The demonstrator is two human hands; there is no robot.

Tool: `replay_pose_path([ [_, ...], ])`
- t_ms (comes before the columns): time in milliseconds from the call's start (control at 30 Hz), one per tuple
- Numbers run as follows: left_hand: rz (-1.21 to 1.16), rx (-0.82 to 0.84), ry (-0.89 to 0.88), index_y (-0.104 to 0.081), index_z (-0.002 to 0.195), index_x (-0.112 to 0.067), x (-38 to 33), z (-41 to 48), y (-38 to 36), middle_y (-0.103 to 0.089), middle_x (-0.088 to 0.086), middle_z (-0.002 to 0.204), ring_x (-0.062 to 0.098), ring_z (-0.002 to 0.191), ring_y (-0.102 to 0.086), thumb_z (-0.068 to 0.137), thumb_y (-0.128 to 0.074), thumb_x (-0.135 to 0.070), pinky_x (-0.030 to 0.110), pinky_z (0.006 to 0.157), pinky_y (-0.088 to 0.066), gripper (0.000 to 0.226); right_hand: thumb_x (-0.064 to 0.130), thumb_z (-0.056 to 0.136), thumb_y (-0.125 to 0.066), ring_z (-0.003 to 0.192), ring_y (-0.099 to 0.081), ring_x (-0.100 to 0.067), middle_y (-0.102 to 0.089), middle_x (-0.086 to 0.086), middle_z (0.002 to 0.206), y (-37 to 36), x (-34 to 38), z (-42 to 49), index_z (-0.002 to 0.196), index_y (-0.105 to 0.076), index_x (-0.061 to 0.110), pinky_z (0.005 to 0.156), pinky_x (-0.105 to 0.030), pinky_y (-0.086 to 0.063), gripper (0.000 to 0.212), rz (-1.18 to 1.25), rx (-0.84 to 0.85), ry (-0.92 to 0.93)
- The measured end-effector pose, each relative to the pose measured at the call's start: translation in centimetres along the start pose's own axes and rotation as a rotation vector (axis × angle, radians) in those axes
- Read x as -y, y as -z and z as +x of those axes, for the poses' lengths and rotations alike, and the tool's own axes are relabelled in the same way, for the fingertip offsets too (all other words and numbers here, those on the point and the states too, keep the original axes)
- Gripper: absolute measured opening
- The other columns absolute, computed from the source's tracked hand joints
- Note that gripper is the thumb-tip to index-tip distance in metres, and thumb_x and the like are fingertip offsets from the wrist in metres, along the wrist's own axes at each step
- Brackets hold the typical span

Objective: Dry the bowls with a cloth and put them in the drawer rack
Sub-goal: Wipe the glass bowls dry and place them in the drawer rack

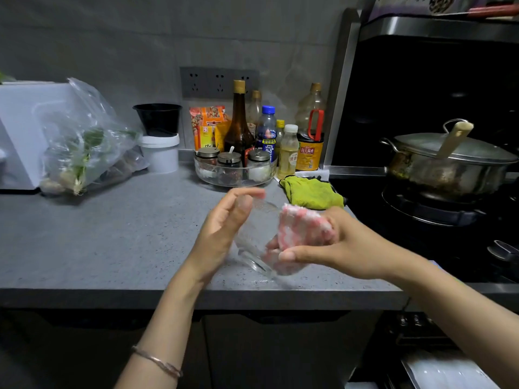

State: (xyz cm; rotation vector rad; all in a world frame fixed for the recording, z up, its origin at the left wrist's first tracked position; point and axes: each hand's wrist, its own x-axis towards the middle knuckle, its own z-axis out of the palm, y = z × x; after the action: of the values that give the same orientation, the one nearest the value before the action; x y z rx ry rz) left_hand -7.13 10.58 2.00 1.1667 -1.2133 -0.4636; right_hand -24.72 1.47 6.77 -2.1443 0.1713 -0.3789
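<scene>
One wide grey speckled stone bench runs under everything, and I'm working over its front part, so any drips land on it. Off to my right, the lidded steel pot sits on the black hob, well apart from the job. Good, I want glass away from that. Back left, the clear plastic bag of greens leans against a white appliance, out of my way.

Now the main event: the clear glass bowl is up off the bench, tipped on its side with the mouth facing right, so the inside is open to my wiping hand. My left hand cups it from outside, with fingers curved over the rim and palm against the wall. That's my brace; it stops slippery glass from turning. My right hand is closed on the bunched pink-and-white cloth and pushes it in at the bowl's mouth. Wadded like that, it fills the curve.

By my reckoning this is mid-dry, inside first, outside to follow. The drawer rack isn't in view from here, so stowing comes later. Smallest note: a yellow-green rag lies spare by the hob edge, just beyond the bowl.
</scene>
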Motion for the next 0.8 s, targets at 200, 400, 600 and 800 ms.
replay_pose_path([
  [200, -0.172, 0.083, 0.16, -0.062, 0.054, -0.024, 0.0, -0.3, 1.2, -0.055, -0.01, 0.054, 0.002, 0.05, -0.051, 0.039, -0.074, -0.081, 0.014, 0.057, -0.045, 0.06, 0.011, 0.068, -0.071, 0.076, -0.071, -0.007, -0.075, 0.004, 0.078, 0.4, 0.8, -0.7, 0.09, -0.065, 0.015, 0.064, -0.013, -0.052, 0.023, 0.275, -0.073, -0.075],
  [400, -0.497, 0.112, 0.222, -0.046, 0.047, -0.023, -0.7, -0.7, -0.2, -0.034, -0.009, 0.04, 0.002, 0.03, -0.033, 0.066, -0.075, -0.058, 0.012, 0.037, -0.033, 0.05, 0.041, 0.068, -0.069, 0.075, -0.07, -0.02, -0.073, -0.006, 0.086, 0.4, -0.5, 0.2, 0.089, -0.072, 0.021, 0.069, -0.03, -0.055, 0.029, 0.389, -0.274, -0.276],
  [600, -0.556, -0.297, 0.331, -0.041, 0.05, -0.024, -1.0, -1.3, -2.9, -0.028, -0.009, 0.044, 0.004, 0.036, -0.025, 0.088, -0.053, -0.042, 0.016, 0.039, -0.026, 0.044, 0.033, 0.1, -0.042, 0.092, -0.068, -0.011, -0.074, -0.005, 0.098, 0.6, -0.7, 0.6, 0.101, -0.071, 0.013, 0.076, -0.023, -0.05, 0.035, 0.282, -0.749, 0.007],
  [800, -0.772, -0.581, 0.393, -0.052, 0.068, -0.02, -0.3, -1.3, -5.1, -0.045, -0.003, 0.062, 0.009, 0.056, -0.046, 0.092, -0.055, -0.042, 0.023, 0.059, -0.044, 0.033, 0.037, 0.098, -0.037, 0.144, -0.023, -0.014, -0.035, 0.001, 0.152, -4.2, -2.9, 1.0, 0.143, -0.042, 0.017, 0.117, -0.032, -0.023, 0.049, -0.725, -0.502, 0.38],
])
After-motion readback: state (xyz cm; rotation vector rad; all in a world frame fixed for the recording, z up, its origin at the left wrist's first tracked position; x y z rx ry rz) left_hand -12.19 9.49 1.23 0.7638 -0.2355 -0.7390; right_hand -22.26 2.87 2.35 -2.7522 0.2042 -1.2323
